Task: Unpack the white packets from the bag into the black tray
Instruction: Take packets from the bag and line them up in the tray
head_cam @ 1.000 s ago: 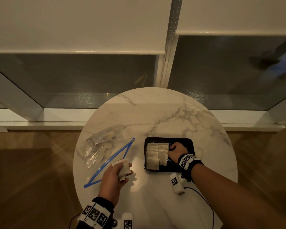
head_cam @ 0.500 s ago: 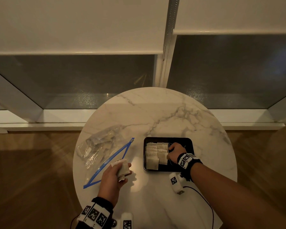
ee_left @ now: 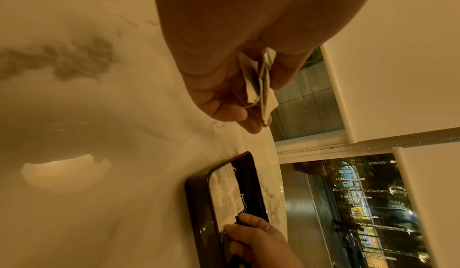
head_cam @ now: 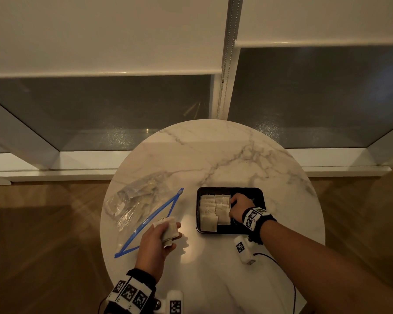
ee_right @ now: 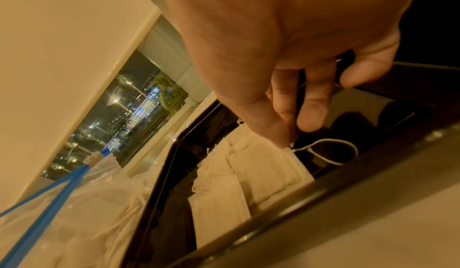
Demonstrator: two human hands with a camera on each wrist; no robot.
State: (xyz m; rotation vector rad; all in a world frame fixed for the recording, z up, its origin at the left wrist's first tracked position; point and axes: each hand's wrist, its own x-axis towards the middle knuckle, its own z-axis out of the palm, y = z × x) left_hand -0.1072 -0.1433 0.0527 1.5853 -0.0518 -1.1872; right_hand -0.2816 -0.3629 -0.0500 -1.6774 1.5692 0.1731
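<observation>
My left hand [head_cam: 166,234] hovers over the table between bag and tray, gripping a small stack of white packets [head_cam: 169,230] between thumb and fingers [ee_left: 261,87]. The clear bag [head_cam: 136,205] with a blue zip lies open at the left, with more packets inside [ee_right: 99,203]. The black tray [head_cam: 260,196] sits to the right, with several white packets [head_cam: 213,209] in rows in its left half. My right hand [ee_right: 293,134] is inside the tray, its thumb and forefinger pinching the corner of the nearest packet [ee_right: 268,170], whose string loops beside it.
The round marble table [head_cam: 213,155] stands against a low window sill. The tray's right half [head_cam: 256,200] is bare black. A cable and a small tagged camera unit [head_cam: 243,249] lie near the table's front edge below my right wrist.
My right hand has shifted slightly along the packets in the tray. My left hand holds its stack in about the same place.
</observation>
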